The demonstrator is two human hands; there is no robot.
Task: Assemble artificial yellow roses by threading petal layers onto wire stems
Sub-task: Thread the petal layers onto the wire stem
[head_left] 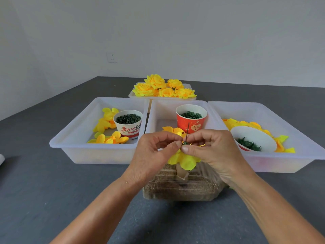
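Note:
A thin dark wire stem [187,129] stands upright between my two hands. Yellow petal layers [184,161] hang on it below my fingers, above a clear block [181,187] with brown filling. My left hand [153,152] pinches a small green piece [185,143] at the wire with thumb and forefinger. From the other side my right hand [209,148] pinches the same spot. More yellow petals [173,130] show just behind my left fingers.
Three white trays sit side by side: the left tray [73,138] with loose petals and a white cup [128,122] of dark green parts, the middle tray [158,111] with a red cup [191,118], the right tray [302,138] with a white bowl [253,138]. Finished roses [163,87] fill a far tray.

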